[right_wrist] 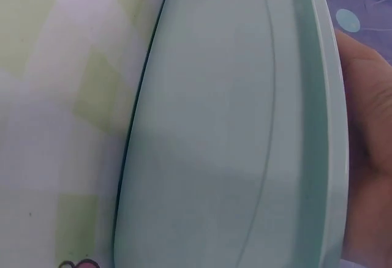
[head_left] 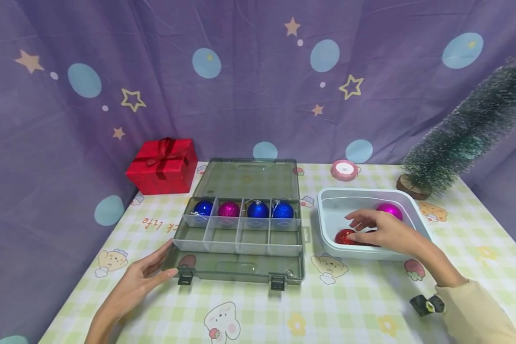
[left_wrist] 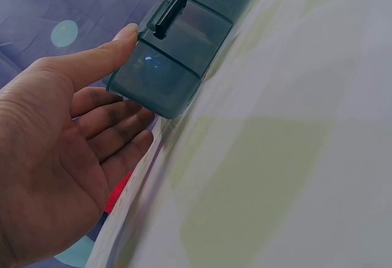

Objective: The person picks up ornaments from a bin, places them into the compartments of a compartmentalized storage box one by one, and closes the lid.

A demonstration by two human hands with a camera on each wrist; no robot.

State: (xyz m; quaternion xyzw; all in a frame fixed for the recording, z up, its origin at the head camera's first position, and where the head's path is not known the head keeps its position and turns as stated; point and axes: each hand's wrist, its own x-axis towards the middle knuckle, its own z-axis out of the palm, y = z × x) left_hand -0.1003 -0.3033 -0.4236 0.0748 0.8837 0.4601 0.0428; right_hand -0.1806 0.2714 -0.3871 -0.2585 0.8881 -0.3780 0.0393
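My left hand (head_left: 139, 279) is at the near left corner of a clear grey divided box (head_left: 236, 270); in the left wrist view its thumb touches the edge and its loosely extended fingers lie along the side. The lid stands open at the back. In the rear row sit a shiny blue ball (head_left: 203, 208), a pink glitter ball (head_left: 229, 209) and two more blue balls (head_left: 258, 210). My right hand (head_left: 384, 231) reaches into a pale blue tub (head_left: 333, 210), fingers spread over a red glitter ball (head_left: 345, 236). It partly hides another dark red ball. A magenta ball (head_left: 390, 210) lies behind.
A red gift box (head_left: 163, 167) stands at the back left. Behind the tub are a pink ribbon roll (head_left: 344, 170) and a small frosted tree (head_left: 460, 138) on a wooden base. The box's black latches (head_left: 277, 283) project at its front.
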